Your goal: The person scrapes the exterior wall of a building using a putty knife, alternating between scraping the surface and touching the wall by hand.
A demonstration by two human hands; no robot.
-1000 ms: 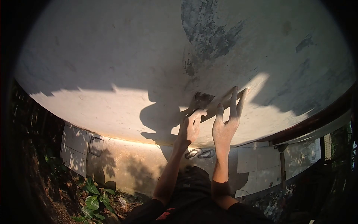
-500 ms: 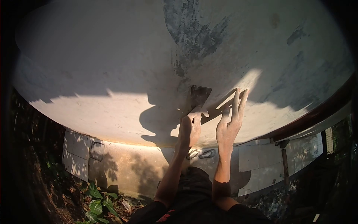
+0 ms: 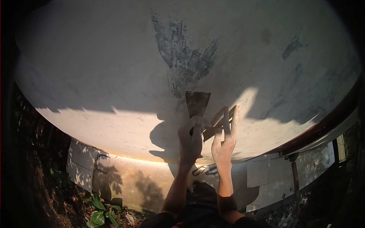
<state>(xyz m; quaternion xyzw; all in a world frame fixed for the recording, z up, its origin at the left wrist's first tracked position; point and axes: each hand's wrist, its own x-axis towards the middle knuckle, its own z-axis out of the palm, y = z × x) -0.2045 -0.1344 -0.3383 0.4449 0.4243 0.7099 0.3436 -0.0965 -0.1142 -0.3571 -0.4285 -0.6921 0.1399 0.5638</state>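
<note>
My left hand (image 3: 191, 140) is wrapped round the handle of a putty knife (image 3: 198, 102), and its wide dark blade points up at the wall. The blade lies close over the pale wall (image 3: 125, 72), just below a rough grey patch (image 3: 182, 53); whether its edge touches cannot be told. To the right, my right hand (image 3: 224, 142) has its fingers stretched upward near the wall and holds nothing. Shadows of both hands fall on the sunlit strip. The putty knife's handle is mostly hidden by my fingers.
A smaller grey patch (image 3: 292, 47) marks the wall on the right. Below are a sunlit concrete floor (image 3: 133, 174), sandals (image 3: 203, 170) and pale tiles (image 3: 262, 173). A leafy plant (image 3: 99, 212) grows at lower left. A dark red band (image 3: 304, 141) edges the wall at right.
The putty knife blade has turned more upright and shifted slightly left. Both hands sit lower in view, the right also further left, while the camera view has tilted up a little.
</note>
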